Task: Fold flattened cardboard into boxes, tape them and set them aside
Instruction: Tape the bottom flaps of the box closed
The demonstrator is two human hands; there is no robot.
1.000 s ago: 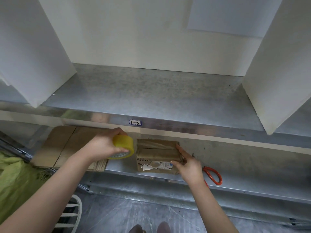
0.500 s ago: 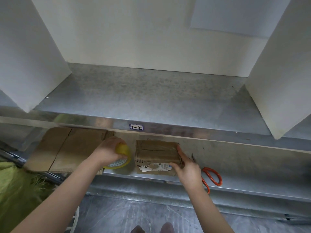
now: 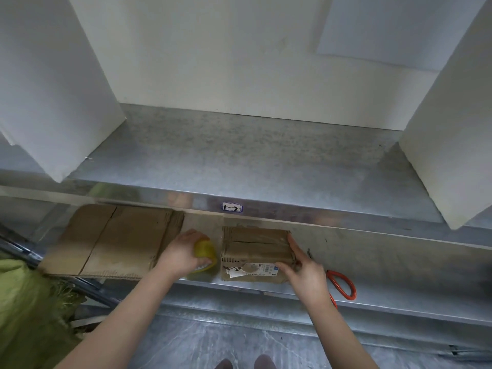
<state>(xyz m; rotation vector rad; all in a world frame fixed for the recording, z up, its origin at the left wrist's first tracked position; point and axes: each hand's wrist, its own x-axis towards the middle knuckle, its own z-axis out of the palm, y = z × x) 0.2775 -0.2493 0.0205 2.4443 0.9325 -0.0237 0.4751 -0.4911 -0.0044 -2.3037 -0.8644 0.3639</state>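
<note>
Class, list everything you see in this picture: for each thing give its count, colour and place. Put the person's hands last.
upper shelf: one, grey metal, across the middle
lower shelf: one, grey metal, underneath
boards: two, white, standing on the upper shelf, left and right
label: one, white, front edge of the upper shelf
box: one, brown, middle of the lower shelf
tape roll: one, yellow, left of the box
flat cardboard: a stack, brown, lower shelf, far left
scissors: one pair, orange handles, right of the box
cloth: one, green, bottom left
left hand: one, grips the tape roll
right hand: one, fingers touch the box's right end
</note>
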